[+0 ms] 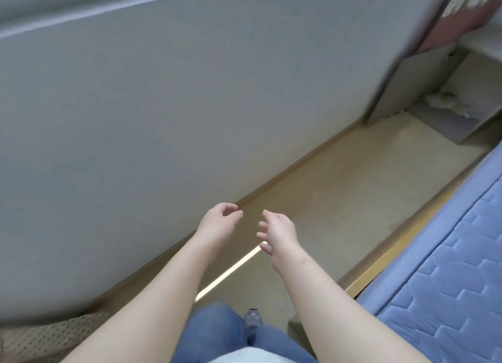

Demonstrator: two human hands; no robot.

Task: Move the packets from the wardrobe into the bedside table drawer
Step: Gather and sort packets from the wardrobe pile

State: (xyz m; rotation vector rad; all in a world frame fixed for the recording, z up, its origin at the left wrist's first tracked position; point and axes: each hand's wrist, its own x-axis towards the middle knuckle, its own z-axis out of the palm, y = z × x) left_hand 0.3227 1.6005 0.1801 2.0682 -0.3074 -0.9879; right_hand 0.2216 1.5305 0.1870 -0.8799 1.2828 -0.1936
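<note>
Both of my arms reach forward over the floor between the wardrobe and the bed. My left hand hangs with loosely curled fingers and holds nothing. My right hand has its fingers relaxed and spread, also holding nothing. The grey wardrobe fills the left side with its doors closed. At the far right stands the bedside table, its drawer pulled open. Pale crumpled packets lie inside the drawer, blurred.
A blue quilted mattress on a wooden bed frame runs along the right. Beige floor lies between it and the wardrobe. A perforated beige thing sits at the bottom left. My jeans and a shoe show below.
</note>
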